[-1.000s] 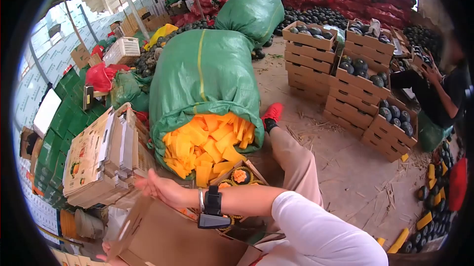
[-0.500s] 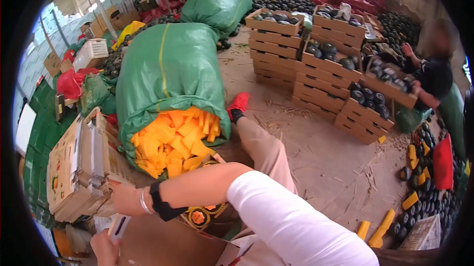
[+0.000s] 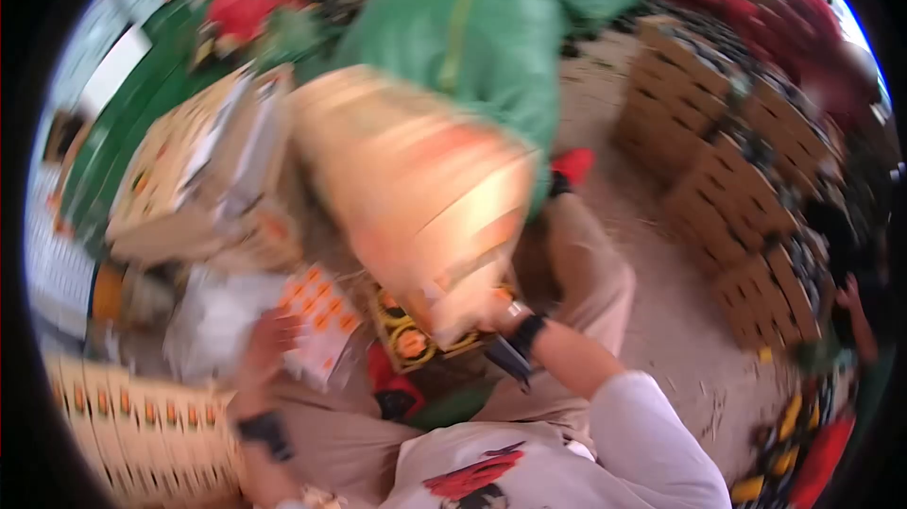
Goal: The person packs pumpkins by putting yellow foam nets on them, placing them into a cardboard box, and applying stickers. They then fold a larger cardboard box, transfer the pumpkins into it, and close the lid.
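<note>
A large tan cardboard piece (image 3: 406, 164), smeared by motion, tilts across the middle of the view. My right hand (image 3: 487, 311) grips its lower end; a bracelet and a black band show at the wrist. Beside a white sheet of orange stickers (image 3: 321, 311) is my left hand (image 3: 272, 344), its fingers too blurred to read. Between the two hands, partly under the cardboard, lies an open box (image 3: 378, 328) holding round items in black and yellow (image 3: 412, 343).
Stacked flat cartons (image 3: 203, 169) stand at the left, near clear plastic (image 3: 222, 320). A green sack (image 3: 510, 46) lies behind the cardboard. Crate stacks (image 3: 727, 197) rise at the right, with a person's hand (image 3: 850, 296) beyond. Upright printed cartons (image 3: 132, 424) line the lower left.
The view has swung left and down. My right hand has moved from the carton stack to above the open box, now with the cardboard piece. My left hand now lies beside the sticker sheet.
</note>
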Demonstrator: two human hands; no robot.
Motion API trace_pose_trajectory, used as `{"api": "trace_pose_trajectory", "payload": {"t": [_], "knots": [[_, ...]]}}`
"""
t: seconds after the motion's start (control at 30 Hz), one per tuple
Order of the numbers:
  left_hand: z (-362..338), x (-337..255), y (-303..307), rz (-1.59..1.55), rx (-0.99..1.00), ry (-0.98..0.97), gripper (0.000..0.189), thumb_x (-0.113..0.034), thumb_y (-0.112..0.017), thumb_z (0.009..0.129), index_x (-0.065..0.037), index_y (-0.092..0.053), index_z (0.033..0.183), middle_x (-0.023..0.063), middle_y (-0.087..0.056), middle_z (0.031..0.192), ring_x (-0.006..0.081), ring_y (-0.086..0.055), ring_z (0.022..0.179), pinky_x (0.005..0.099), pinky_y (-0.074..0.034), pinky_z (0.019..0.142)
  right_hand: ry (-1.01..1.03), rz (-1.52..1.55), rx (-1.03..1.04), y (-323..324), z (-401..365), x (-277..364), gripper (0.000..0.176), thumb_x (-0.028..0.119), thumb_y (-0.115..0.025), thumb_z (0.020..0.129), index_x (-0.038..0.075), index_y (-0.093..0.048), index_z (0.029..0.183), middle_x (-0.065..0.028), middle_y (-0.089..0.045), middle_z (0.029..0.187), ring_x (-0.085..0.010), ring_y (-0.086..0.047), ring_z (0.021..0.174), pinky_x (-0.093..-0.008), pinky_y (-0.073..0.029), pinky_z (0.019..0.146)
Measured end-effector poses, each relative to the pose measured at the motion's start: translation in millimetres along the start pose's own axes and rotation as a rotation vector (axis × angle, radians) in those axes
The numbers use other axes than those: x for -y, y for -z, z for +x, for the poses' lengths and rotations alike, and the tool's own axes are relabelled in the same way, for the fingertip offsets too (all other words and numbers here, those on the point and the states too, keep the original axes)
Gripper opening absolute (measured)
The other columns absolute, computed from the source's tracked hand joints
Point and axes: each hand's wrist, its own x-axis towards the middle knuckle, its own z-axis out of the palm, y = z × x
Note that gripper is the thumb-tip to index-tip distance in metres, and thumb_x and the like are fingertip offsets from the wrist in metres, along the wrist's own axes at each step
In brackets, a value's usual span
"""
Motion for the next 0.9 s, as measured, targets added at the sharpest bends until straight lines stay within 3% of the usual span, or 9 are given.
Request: {"api": "trace_pose_trajectory", "payload": {"t": [0.03,0.1,0.13,0.3,0.43,0.53,0.6,0.7,0.9], "knots": [[23,35,-36,-0.174,-0.026,0.306,0.043,-0.033,-0.05,0.089,-0.006,-0.046,0.123,0.0124,-0.056,0.114,0.0205,-0.058,0.095,0.0353,-0.05,0.079,-0.081,0.342,0.122,-17,-4,-30,0.025,0.027,-0.06,0.079,0.005,-0.063,0.09,-0.0082,-0.061,0.078,-0.0188,-0.056,0.065,-0.0332,-0.044,0.058],[54,76,-122,-0.242,0.298,0.265,0.049,-0.035,-0.05,0.09,-0.004,-0.04,0.127,0.014,-0.055,0.118,0.0243,-0.058,0.099,0.0404,-0.049,0.083,-0.364,1.069,0.118,-57,6,-86,0.02,0.023,-0.06,0.081,0.01,-0.061,0.096,-0.0052,-0.059,0.074,-0.0172,-0.052,0.052,-0.0308,-0.041,0.046],[60,70,-156,-0.613,0.176,0.311,0.05,-0.037,-0.047,0.091,-0.004,-0.038,0.129,0.0138,-0.053,0.121,0.0247,-0.055,0.105,0.0396,-0.045,0.089,-0.432,1.207,0.068,-71,9,-104,0.019,0.021,-0.06,0.081,0.013,-0.061,0.099,-0.0037,-0.058,0.072,-0.0163,-0.05,0.046,-0.0296,-0.04,0.04],[76,74,-194,-1.163,-0.092,0.137,0.052,-0.038,-0.04,0.094,-0.001,-0.036,0.13,0.0138,-0.048,0.127,0.0251,-0.051,0.112,0.0383,-0.041,0.096,-0.103,0.067,0.054,-4,-1,-38,0.036,0.027,-0.054,0.088,0.006,-0.05,0.117,-0.0092,-0.059,0.098,-0.0141,-0.057,0.068,-0.0279,-0.048,0.06],[104,82,-116,-0.949,-0.316,0.267,0.044,-0.035,-0.052,0.089,-0.001,-0.049,0.117,0.0129,-0.062,0.104,0.0241,-0.063,0.089,0.0365,-0.052,0.078,-0.009,1.014,-0.379,41,-24,85,0.045,0.033,-0.044,0.093,0.003,-0.042,0.126,-0.0074,-0.062,0.101,-0.0165,-0.062,0.079,-0.029,-0.052,0.068],[109,102,-86,-0.673,-0.211,0.475,0.041,-0.032,-0.058,0.085,-0.003,-0.051,0.113,0.0104,-0.063,0.096,0.0207,-0.063,0.081,0.0338,-0.053,0.071,-0.036,0.363,-0.201,92,-5,27,0.036,0.031,-0.042,0.094,0.006,-0.047,0.12,-0.0064,-0.062,0.098,-0.0164,-0.062,0.083,-0.0303,-0.053,0.067],[95,125,-91,-0.618,-0.222,0.509,0.039,-0.03,-0.059,0.085,-0.004,-0.053,0.114,0.0078,-0.061,0.102,0.0185,-0.061,0.087,0.0329,-0.052,0.073,-0.089,0.126,-0.251,113,11,-61,0.029,0.029,-0.043,0.093,0.005,-0.058,0.095,-0.0024,-0.061,0.08,-0.0118,-0.058,0.061,-0.0293,-0.05,0.053],[85,171,-100,-0.494,-0.377,0.443,0.045,-0.03,-0.062,0.083,-0.003,-0.051,0.118,0.0057,-0.058,0.111,0.0168,-0.058,0.094,0.0288,-0.049,0.076,-0.469,0.239,-0.353,95,0,-62,0.034,0.031,-0.043,0.092,0.002,-0.058,0.084,-0.0036,-0.056,0.065,-0.0123,-0.054,0.051,-0.0275,-0.046,0.046],[50,129,-108,-0.612,-0.206,0.953,0.055,-0.038,-0.061,0.082,-0.012,-0.042,0.126,0.0119,-0.054,0.118,0.0321,-0.05,0.108,0.0576,-0.038,0.089,-0.326,-0.028,-0.3,113,7,-84,0.031,0.027,-0.041,0.093,0.0,-0.055,0.098,-0.0047,-0.06,0.075,-0.0137,-0.059,0.061,-0.027,-0.051,0.052]]}}
